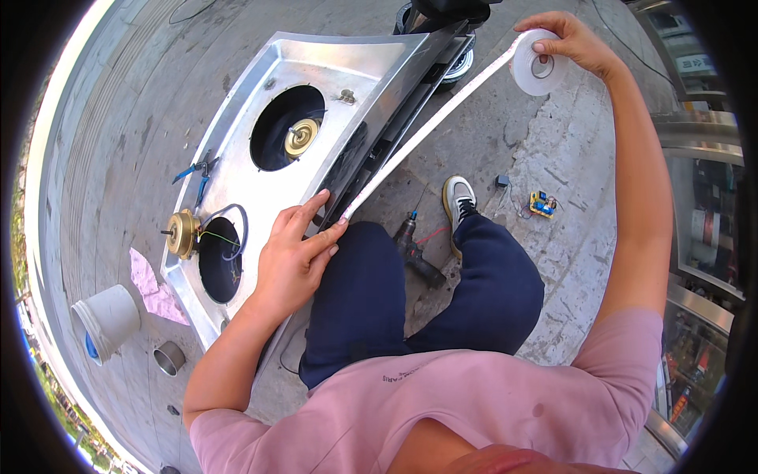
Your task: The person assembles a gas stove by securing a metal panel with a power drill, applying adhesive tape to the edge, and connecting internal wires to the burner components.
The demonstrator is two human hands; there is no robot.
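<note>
My right hand (571,44) grips a roll of white tape (536,74) at the upper right. From the roll a long strip of tape (432,122) runs taut down to the dark edge of a metal range hood housing (228,178). At the strip's lower end, a finger of my left hand (296,255) presses on it, the other fingers resting on the housing's edge. The housing has two round openings; a brass-coloured motor (302,137) sits inside the upper one. A second motor (183,234) with wires lies beside the lower one. Blue-handled pliers (203,173) rest near the housing's rim.
Between my feet and knees lies a cordless drill (414,252) on the concrete. A small circuit board (542,204) with wires is to the right. Left of the housing are a pink cloth (155,290), a white bucket (112,320) and a metal cup (169,358). Glass cabinets (707,225) stand far right.
</note>
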